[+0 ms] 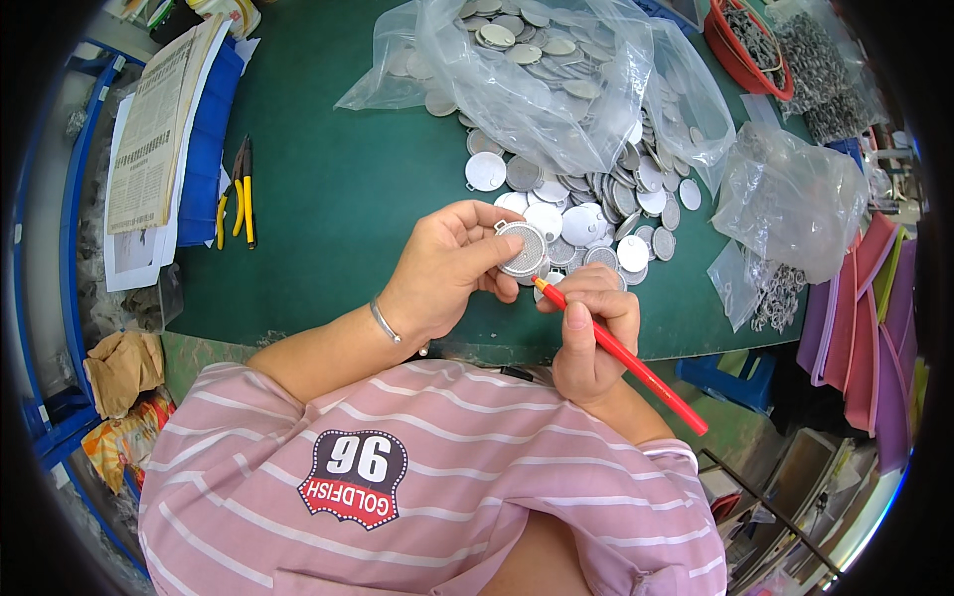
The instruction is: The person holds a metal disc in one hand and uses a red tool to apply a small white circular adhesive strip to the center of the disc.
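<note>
Between the thumb and fingers of my left hand (447,258) is a round grey metal disc (521,252) with a patterned face and a small loop at its rim. My right hand (594,333) grips a red pencil (636,368) like a pen, its tip at the lower edge of the disc. Whether the tip touches the disc, I cannot tell. Just beyond both hands lies a loose pile of similar discs (581,225), some showing smooth bright faces and others textured grey ones. The pile runs back to a clear plastic bag (556,109) full of more discs.
The green tabletop (318,149) holds yellow-handled pliers (243,199) at the left, beside a blue bin (204,149) with newspaper (159,129) against it. Far right stand a red basket (745,50) of metal parts and a clear bag (795,189). A blue stool (730,382) is below the table.
</note>
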The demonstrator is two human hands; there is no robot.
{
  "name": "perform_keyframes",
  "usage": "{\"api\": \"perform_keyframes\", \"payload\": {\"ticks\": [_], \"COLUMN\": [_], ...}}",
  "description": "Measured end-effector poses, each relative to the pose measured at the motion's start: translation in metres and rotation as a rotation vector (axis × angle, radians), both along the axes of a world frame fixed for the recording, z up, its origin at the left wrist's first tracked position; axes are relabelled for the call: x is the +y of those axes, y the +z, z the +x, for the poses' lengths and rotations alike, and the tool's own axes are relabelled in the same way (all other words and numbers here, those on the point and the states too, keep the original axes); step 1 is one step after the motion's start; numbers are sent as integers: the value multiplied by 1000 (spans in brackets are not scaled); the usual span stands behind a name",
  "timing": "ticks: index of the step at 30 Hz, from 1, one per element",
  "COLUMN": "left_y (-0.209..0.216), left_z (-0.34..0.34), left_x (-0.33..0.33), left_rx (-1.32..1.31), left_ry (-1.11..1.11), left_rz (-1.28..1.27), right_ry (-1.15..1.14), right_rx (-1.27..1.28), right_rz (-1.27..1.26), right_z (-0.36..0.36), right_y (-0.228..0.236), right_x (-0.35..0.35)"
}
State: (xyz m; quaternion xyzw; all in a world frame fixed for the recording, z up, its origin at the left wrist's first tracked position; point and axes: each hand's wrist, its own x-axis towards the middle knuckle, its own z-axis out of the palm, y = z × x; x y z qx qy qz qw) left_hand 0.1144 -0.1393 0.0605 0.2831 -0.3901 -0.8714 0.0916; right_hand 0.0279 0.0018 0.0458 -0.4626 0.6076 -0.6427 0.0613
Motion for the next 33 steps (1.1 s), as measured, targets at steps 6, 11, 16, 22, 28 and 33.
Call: {"api": "perform_keyframes", "payload": {"ticks": [6,11,16,22,28,33], "left_y": [-2,4,5,2,0,1], "left_z": [1,-1,1,0,2,4], "left_x": [2,3,2,2,1,1], "left_rx": [-18,18,29,79,108,73], "left_ry": [-4,45,57,-8,-50,-169], "left_rz": [-39,32,6,102,12,-123], "right_ry": [11,48,38,-75,-66,-92], "right_rx": [33,84,-93,-129,-249,-341], "right_rz": [15,95,-95,41,-5,-34], "right_z": [0,0,1,2,5,4], "right_y": [1,-2,-3,-9,-9,-7], "right_x": [-2,0,1,-5,-7,-4]}}
